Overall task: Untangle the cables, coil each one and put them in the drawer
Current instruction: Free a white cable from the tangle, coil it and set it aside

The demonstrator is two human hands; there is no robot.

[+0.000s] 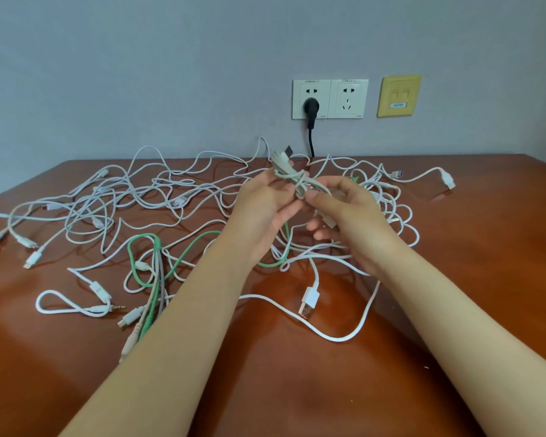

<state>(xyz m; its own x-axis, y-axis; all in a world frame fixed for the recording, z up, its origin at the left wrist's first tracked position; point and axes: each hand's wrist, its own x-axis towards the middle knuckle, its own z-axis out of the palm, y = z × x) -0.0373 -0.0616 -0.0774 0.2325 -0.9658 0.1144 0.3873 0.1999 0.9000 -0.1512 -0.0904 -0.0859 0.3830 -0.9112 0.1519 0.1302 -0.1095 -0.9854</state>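
Brown counter [454, 279] against a grey wall [139, 74], strewn with loose cables [117, 197]. The step in hand, I judge, is finishing one coil [292, 178], held above the tangle at mid-counter. Fingers of the left hand [262, 216] curl round one end of it; the right hand [344, 212] pinches the wrap at its waist. Next it calls for tucking the tail tight, then reaching the drawer, which is out of view. Counted: one coil, one green cable [183, 252], white ones too knotted to count, two sockets [349, 97], one black plug [310, 107]
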